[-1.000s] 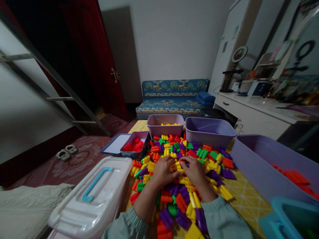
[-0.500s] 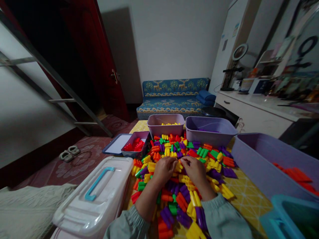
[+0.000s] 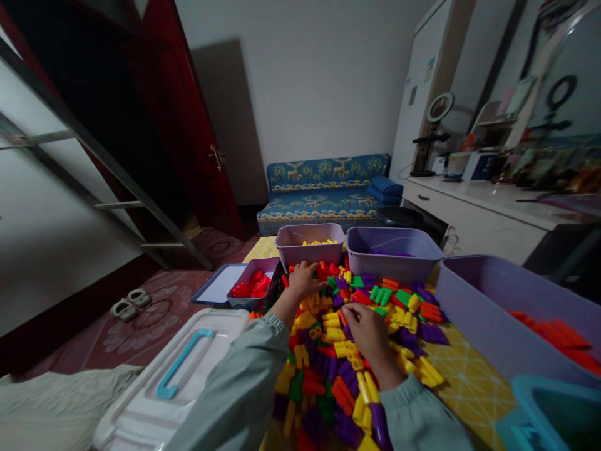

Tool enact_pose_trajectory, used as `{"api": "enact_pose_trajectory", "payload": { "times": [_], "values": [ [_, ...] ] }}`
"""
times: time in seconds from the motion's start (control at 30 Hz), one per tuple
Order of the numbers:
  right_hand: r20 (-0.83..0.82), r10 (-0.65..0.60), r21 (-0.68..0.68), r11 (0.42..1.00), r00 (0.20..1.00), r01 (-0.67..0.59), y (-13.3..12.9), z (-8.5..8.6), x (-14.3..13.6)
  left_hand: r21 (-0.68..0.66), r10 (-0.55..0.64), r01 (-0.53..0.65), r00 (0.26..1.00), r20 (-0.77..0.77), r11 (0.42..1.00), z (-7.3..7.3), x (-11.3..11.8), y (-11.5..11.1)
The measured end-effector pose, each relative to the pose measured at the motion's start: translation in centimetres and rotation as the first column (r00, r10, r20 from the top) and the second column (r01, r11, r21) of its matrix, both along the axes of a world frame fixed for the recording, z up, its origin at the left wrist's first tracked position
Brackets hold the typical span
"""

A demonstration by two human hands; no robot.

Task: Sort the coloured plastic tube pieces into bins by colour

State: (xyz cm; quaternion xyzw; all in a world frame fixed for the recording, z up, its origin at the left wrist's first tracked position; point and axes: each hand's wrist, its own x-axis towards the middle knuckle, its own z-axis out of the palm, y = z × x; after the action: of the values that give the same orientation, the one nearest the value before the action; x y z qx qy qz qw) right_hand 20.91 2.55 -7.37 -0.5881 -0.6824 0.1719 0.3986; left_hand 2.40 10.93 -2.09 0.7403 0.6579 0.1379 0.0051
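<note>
A heap of plastic building blocks [image 3: 335, 335] in yellow, purple, red, orange and green spreads over the table. My left hand [image 3: 303, 280] is stretched over the far side of the heap, just in front of the pinkish bin [image 3: 307, 254], which has yellow blocks inside. Its fingers are apart, with the thumb pointing right, and nothing shows in its grip. Nearer to me, my right hand [image 3: 370, 331] hovers above the middle of the heap with thumb and forefinger pinched together. Whatever is between those fingertips is too small or hidden; an orange block lies close by them.
Behind the heap stands a purple bin [image 3: 394, 255] with purple blocks. A larger bin [image 3: 488, 313] at right holds orange-red blocks, and a small box [image 3: 248, 302] at left holds red ones. A lidded clear box [image 3: 201, 351] and a turquoise container [image 3: 554, 407] flank the table.
My left hand has moved away from my right hand, forward and slightly left toward the pinkish bin, and its fingers have opened. My right hand stays nearly in place, still pinched.
</note>
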Motion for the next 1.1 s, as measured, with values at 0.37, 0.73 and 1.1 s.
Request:
{"api": "enact_pose_trajectory", "payload": {
  "times": [0.37,0.73,1.1],
  "values": [
    [-0.035,0.004,-0.008,1.000,0.999,-0.004,0.0,0.1,-0.1,0.012,-0.053,0.052,0.995,0.086,0.999,-1.0,0.7,-2.1],
    [-0.093,-0.026,0.015,0.999,0.995,0.028,0.3,-0.5,0.1,-0.034,-0.422,0.437,0.883,0.205,0.899,0.7,1.8,-8.6],
    [-0.124,-0.021,0.042,0.999,0.992,0.026,0.0,0.0,0.0,0.053,0.011,-0.017,0.994,0.105,0.998,0.8,0.5,-0.7]
  ]
}}
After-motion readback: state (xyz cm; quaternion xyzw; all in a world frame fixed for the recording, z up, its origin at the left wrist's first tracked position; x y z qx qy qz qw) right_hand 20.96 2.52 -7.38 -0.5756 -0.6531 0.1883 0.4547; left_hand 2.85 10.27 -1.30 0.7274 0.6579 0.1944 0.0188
